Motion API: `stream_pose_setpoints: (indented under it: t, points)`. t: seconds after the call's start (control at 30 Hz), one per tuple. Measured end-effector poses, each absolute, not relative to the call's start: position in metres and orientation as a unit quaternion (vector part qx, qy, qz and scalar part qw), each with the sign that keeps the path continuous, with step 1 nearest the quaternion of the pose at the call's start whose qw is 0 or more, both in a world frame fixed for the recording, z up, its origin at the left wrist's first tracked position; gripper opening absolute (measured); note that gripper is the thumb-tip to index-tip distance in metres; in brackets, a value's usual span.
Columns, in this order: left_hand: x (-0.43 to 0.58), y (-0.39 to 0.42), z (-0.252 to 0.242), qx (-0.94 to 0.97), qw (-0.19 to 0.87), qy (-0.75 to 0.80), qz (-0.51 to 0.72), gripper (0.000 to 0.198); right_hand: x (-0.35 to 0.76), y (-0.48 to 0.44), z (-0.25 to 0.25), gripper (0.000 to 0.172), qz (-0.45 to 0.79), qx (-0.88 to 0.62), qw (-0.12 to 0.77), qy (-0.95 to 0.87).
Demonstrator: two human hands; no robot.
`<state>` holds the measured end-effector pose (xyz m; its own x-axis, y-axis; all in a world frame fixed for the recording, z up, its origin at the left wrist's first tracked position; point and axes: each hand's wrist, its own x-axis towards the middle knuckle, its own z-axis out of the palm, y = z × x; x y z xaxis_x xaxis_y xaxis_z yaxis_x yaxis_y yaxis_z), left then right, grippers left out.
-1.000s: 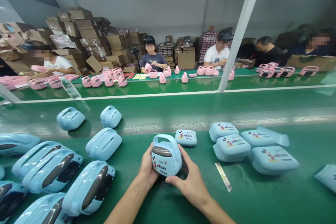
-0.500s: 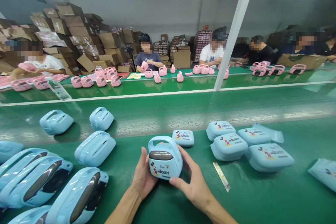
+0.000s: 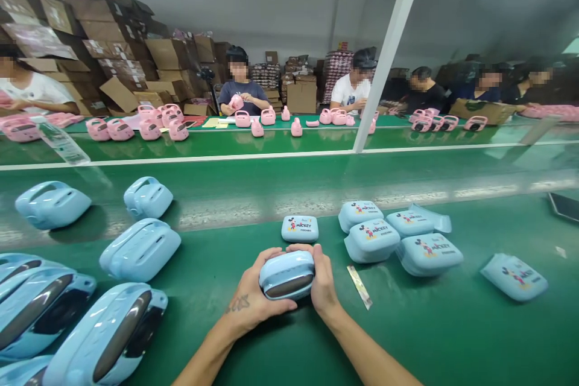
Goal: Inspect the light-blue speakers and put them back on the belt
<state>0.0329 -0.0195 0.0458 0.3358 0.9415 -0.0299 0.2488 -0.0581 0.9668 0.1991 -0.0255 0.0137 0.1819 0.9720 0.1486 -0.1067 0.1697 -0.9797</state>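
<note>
Over the green tabletop (image 3: 289,350), we have a glossy light-blue plastic casing (image 3: 286,268) grasped at both ends, our left hand (image 3: 253,297) and right hand (image 3: 323,284) forming the grip. Its dark oval strip faces us. Just beyond, a rounded rectangular piece (image 3: 300,229) reads "MICKEY FRIENDS"; similar printed pieces (image 3: 371,240) cluster rightward.

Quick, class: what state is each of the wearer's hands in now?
Left hand: holding the blue device from one side.
Right hand: holding its other side.
</note>
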Motion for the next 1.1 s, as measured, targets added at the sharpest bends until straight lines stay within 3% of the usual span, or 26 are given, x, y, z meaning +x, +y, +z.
stream_pose_setpoints:
  t: [0.3, 0.6, 0.73, 0.87, 1.1]
  points:
    - [0.035, -0.021, 0.045, 0.667, 0.477, 0.472, 0.325, 0.068, 0.198, -0.024, 0.009, 0.070, 0.384, -0.517, 0.593, -0.484]
    - [0.039, -0.024, 0.050, 0.649, 0.486, 0.487, 0.325, 0.063, 0.195, -0.023, 0.007, 0.068, 0.421, -0.485, 0.625, -0.443]
    - [0.033, -0.021, 0.043, 0.581, 0.547, 0.461, 0.388, 0.067, 0.200, -0.022, 0.014, 0.071, 0.490, -0.420, 0.626, -0.437]
    - [0.029, -0.021, 0.038, 0.440, 0.639, 0.430, 0.461, 0.069, 0.207, -0.024, 0.017, 0.054, 0.583, -0.323, 0.619, -0.414]
    - [0.037, -0.027, 0.048, 0.183, 0.786, 0.423, 0.413, 0.049, 0.207, -0.024, 0.014, 0.044, 0.603, -0.327, 0.599, -0.414]
